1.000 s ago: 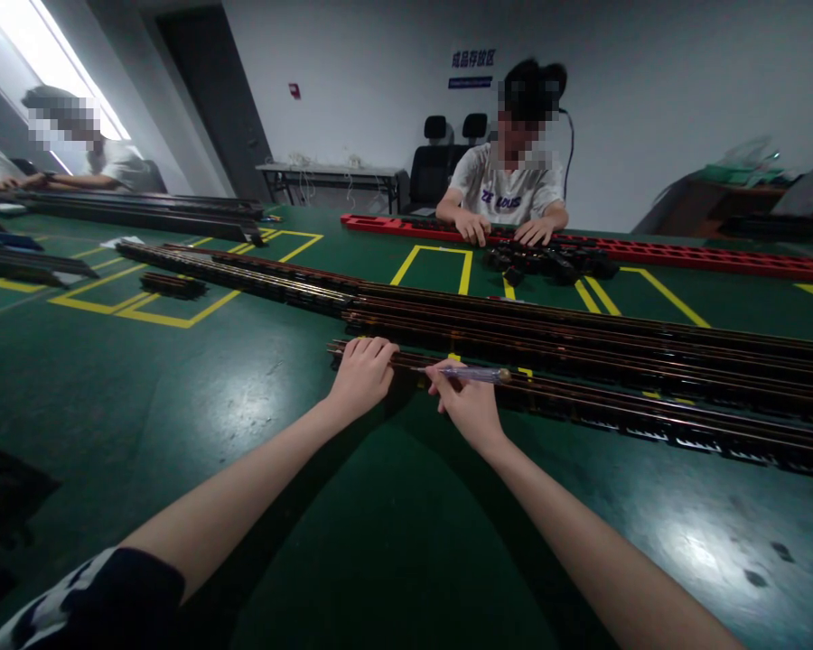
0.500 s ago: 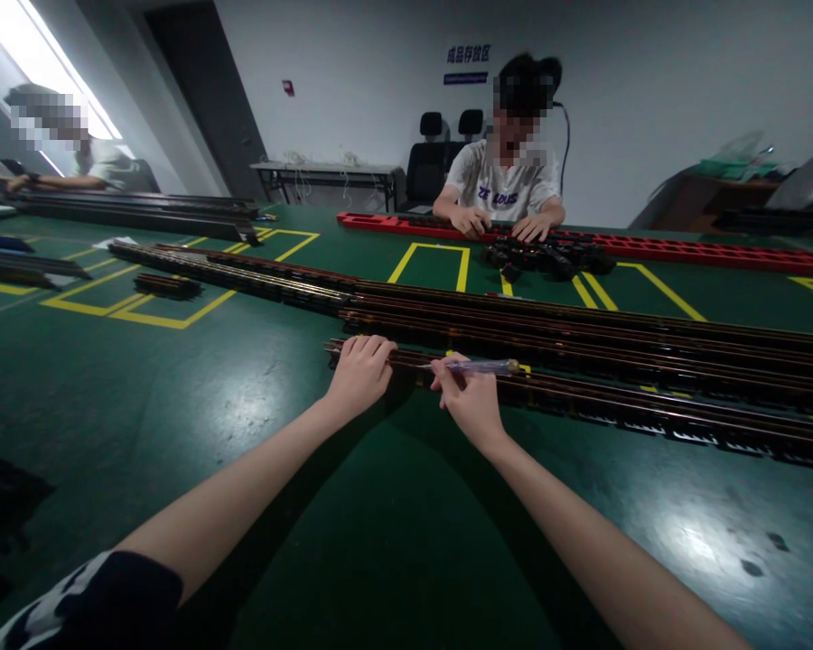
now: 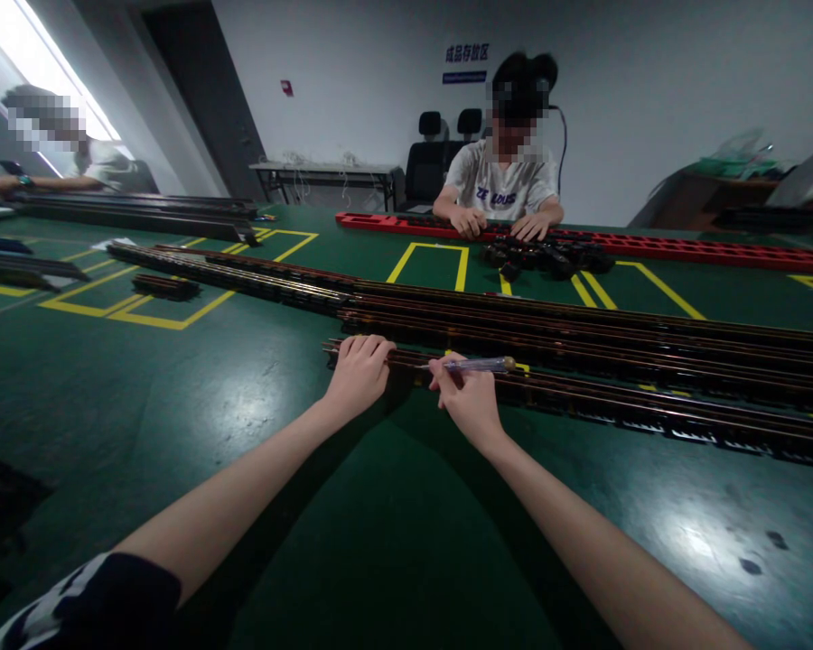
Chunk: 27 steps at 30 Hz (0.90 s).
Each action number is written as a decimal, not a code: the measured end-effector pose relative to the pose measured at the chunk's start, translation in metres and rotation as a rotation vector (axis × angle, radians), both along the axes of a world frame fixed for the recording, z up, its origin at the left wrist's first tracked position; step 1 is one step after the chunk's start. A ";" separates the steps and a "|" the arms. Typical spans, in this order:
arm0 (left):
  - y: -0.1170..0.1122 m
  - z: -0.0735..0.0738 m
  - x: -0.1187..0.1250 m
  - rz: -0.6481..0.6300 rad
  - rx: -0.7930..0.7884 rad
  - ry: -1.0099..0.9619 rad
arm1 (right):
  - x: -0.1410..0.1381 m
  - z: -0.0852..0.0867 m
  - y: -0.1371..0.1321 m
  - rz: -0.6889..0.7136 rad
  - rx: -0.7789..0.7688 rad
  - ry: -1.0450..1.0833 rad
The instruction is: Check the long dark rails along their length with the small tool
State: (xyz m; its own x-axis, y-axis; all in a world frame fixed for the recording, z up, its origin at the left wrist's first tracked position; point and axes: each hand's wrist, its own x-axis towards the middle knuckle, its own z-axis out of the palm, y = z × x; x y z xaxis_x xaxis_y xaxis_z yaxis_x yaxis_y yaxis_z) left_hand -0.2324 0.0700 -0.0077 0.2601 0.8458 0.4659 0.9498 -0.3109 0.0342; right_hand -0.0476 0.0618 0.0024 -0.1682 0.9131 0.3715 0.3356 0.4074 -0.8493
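Observation:
My left hand [image 3: 361, 368] is closed over the near end of a long dark rail [image 3: 610, 394] with copper-coloured strips, its fingers wrapped across the top. Just to the right, my right hand [image 3: 470, 394] pinches a screwdriver [image 3: 481, 365] with a clear purplish handle. The screwdriver lies almost level, its thin shaft pointing left along the rail towards my left hand. Whether its tip touches the rail I cannot tell. The rail runs off to the right along the green table [image 3: 406, 524].
Behind the rail lies a bundle of similar long rails [image 3: 583, 338]. A short dark piece [image 3: 166, 286] sits at the left. Across the table a co-worker [image 3: 505, 185] handles dark parts [image 3: 548, 256] beside a red slotted beam [image 3: 691, 253]. Grey channels [image 3: 142, 212] lie at the far left.
Both my hands and the screwdriver hold nearly the same place; the whole view has shifted very slightly. At the far left, another person's arm has moved a little.

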 end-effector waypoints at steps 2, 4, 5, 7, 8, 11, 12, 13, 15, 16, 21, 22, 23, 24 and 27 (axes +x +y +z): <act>-0.001 0.000 0.000 0.003 0.002 -0.012 | 0.000 0.000 0.000 0.004 0.002 -0.003; -0.001 -0.001 0.001 0.010 0.009 -0.025 | 0.000 0.000 0.000 0.006 0.003 -0.008; -0.001 -0.001 0.001 0.015 0.014 -0.031 | 0.000 -0.001 0.000 0.007 0.004 -0.009; -0.001 -0.001 0.002 0.023 0.025 -0.040 | 0.001 -0.001 0.000 0.009 0.004 -0.010; -0.002 -0.001 0.002 0.024 0.031 -0.041 | 0.001 -0.001 0.000 0.009 0.005 -0.009; -0.003 0.000 0.003 0.022 0.052 -0.034 | 0.000 -0.001 0.000 0.011 0.003 -0.004; -0.003 0.000 0.003 0.022 0.058 -0.028 | 0.000 -0.001 0.000 0.013 0.003 -0.004; -0.003 0.000 0.003 0.022 0.063 -0.022 | 0.000 0.000 0.000 0.015 0.002 -0.002; -0.004 0.000 0.003 0.022 0.071 -0.010 | 0.000 0.000 0.000 0.018 0.003 0.003; -0.004 0.000 0.003 0.021 0.074 -0.005 | 0.000 0.000 0.000 0.014 0.005 0.005; -0.004 0.000 0.003 0.020 0.079 0.018 | -0.001 -0.002 0.001 -0.005 0.009 0.008; -0.004 0.000 0.003 0.020 0.081 0.021 | -0.001 -0.002 0.001 -0.006 0.011 0.009; -0.004 0.000 0.003 0.020 0.084 0.024 | -0.001 -0.002 0.001 -0.007 0.015 0.010; -0.004 0.000 0.003 0.019 0.088 0.025 | -0.001 -0.002 0.001 -0.010 0.020 0.013; -0.004 0.000 0.003 0.014 0.093 0.018 | -0.001 -0.002 0.001 -0.006 0.021 0.031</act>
State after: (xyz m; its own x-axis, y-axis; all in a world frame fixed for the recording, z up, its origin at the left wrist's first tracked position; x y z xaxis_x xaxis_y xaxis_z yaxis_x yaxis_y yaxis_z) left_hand -0.2298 0.0660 -0.0077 0.2571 0.8030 0.5377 0.9544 -0.2982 -0.0111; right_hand -0.0486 0.0631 -0.0001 -0.1508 0.9061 0.3953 0.3117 0.4231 -0.8508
